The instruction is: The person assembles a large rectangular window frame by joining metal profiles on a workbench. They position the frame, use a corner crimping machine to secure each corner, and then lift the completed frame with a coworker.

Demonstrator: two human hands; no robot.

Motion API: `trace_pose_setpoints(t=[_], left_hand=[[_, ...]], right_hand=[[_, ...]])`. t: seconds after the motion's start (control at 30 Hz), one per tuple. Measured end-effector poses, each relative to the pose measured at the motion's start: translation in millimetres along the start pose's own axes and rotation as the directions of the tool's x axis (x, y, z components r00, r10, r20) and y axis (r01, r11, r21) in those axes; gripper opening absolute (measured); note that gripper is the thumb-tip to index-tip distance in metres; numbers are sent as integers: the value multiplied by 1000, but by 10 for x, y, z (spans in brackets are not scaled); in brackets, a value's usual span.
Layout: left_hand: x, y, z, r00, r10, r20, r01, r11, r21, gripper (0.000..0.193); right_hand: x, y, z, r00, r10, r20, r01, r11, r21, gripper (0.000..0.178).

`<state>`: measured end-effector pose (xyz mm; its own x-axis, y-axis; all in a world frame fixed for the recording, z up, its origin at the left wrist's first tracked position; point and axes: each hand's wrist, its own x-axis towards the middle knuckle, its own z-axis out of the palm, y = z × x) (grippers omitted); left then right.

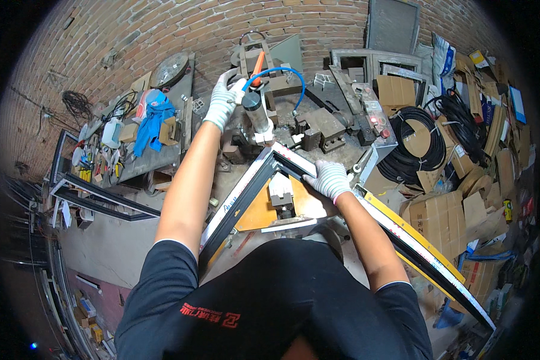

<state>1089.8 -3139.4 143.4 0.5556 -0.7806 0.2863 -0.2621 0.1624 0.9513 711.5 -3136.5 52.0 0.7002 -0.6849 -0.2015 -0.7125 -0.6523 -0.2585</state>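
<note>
A corner of a metal window or door frame [233, 207] points away from me, its two long bars running back on either side of my body. My right hand [329, 180], in a striped white glove, grips the right bar near this corner. My left hand [223, 99], also gloved, is raised beyond the corner, its fingers curled at a pale part beside an upright dark-capped silver cylinder [257, 111]. A blue hose [288, 70] and an orange lever-like piece [258, 63] show there. Its exact grip is partly hidden. Under the corner sits a metal block [281, 191] on an orange-yellow plate [255, 210].
A cluttered bench [153, 156] with a blue cloth [155, 123] and hand tools stands left. Another dark frame [102, 195] lies nearby. Metal machine blocks [325, 127] sit beyond the corner. Coiled black hose [396, 162] and cardboard boxes [435, 222] crowd the right, below a brick wall [318, 24].
</note>
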Motion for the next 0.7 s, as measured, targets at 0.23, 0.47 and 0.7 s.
trace_pose_setpoints(t=[0.23,0.47,0.7], left_hand=[[456,41,476,982,-152,111,158,986,-49,53],[545,90,769,958,-276,-76,261,952,-160,29],[582,-8,869,930,-268,-251,193,938,-288,26]], right_hand=[[31,20,-3,1000,-7,24,6,1000,29,63],[27,30,-15,999,-15,37,14,1000,25,64],[44,27,-11,999,-7,46,4,998,65,62]])
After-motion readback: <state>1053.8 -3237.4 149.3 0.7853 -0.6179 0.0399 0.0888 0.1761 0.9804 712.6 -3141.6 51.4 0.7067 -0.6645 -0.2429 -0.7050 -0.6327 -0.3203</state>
